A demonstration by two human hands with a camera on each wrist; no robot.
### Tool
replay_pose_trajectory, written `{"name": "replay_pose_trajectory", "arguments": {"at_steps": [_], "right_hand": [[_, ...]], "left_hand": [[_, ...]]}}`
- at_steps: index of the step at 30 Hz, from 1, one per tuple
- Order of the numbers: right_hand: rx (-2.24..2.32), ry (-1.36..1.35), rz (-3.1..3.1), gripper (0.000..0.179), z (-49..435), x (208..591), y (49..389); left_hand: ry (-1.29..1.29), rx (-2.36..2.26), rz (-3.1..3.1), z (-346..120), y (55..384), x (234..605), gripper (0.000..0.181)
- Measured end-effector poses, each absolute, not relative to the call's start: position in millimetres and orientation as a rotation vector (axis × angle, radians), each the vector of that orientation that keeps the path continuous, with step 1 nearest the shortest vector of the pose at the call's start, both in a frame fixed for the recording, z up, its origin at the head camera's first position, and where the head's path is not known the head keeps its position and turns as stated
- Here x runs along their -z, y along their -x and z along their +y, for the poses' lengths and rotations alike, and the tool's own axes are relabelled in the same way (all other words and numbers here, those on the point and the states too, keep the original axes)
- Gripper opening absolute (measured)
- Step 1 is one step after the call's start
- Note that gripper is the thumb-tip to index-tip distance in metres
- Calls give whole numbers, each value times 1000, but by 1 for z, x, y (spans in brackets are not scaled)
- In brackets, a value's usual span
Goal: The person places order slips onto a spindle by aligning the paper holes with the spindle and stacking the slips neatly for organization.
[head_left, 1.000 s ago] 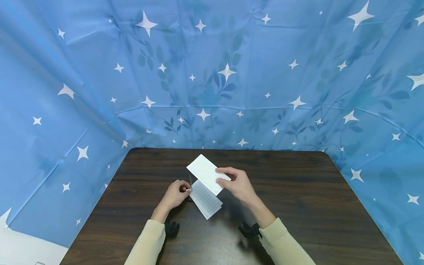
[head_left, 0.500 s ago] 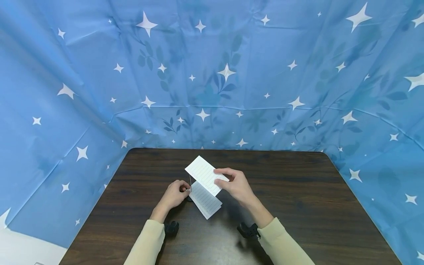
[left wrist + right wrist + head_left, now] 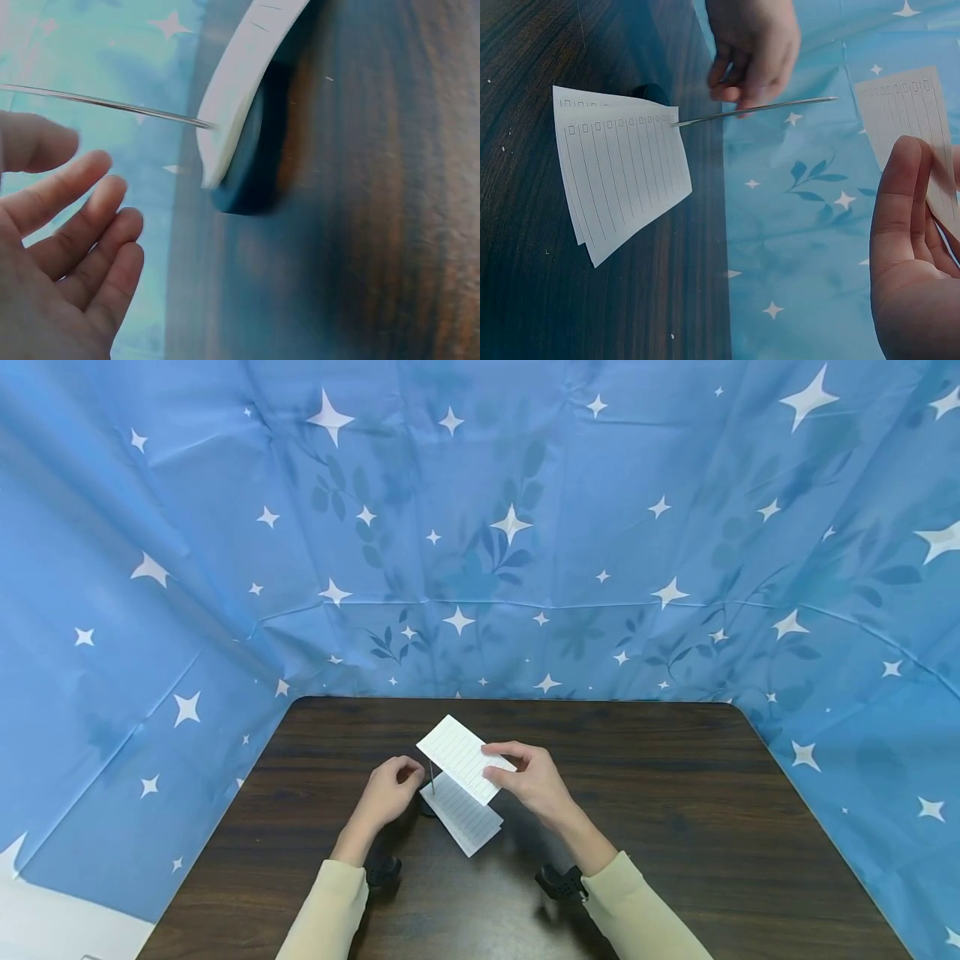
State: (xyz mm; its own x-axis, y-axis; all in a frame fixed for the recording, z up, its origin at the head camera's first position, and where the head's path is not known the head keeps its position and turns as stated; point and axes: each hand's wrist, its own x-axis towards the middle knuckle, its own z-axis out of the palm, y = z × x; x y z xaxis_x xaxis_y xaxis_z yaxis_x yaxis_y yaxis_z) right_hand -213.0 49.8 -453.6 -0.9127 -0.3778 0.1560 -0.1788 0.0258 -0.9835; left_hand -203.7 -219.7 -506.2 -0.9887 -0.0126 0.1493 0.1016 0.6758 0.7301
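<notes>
Between thumb and fingers my right hand (image 3: 542,783) pinches a lined white paper slip (image 3: 454,753), held tilted above the table near the tip of a thin metal spike (image 3: 765,109). Several similar slips (image 3: 463,818) are pierced by the spike and lie low on its round black base (image 3: 244,191). My left hand (image 3: 384,795) hovers just left of the spike, its fingers loosely bent and apart from the paper, as the left wrist view shows (image 3: 71,247). In the head view the held slip covers part of the lower ones.
The dark wood-grain table (image 3: 675,827) reaches back to a blue curtain (image 3: 480,527) with white stars. Black wrist cameras sit under both sleeves, the right one (image 3: 561,883) close above the tabletop.
My left hand has let go of the pierced slips' corner by the spike and drawn back to the left. My right hand and its slip have shifted slightly left and down.
</notes>
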Motion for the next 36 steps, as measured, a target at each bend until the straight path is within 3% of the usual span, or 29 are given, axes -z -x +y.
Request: {"name": "replay_pose_trajectory", "arguments": {"at_steps": [16,36], "right_hand": [[2004,572,2132,36,47,458,215],[2011,564,2100,36,42,462,216]], "left_hand": [[21,1532,-2431,-216,204,473,32],[41,1524,-2377,-207,207,470,18]]}}
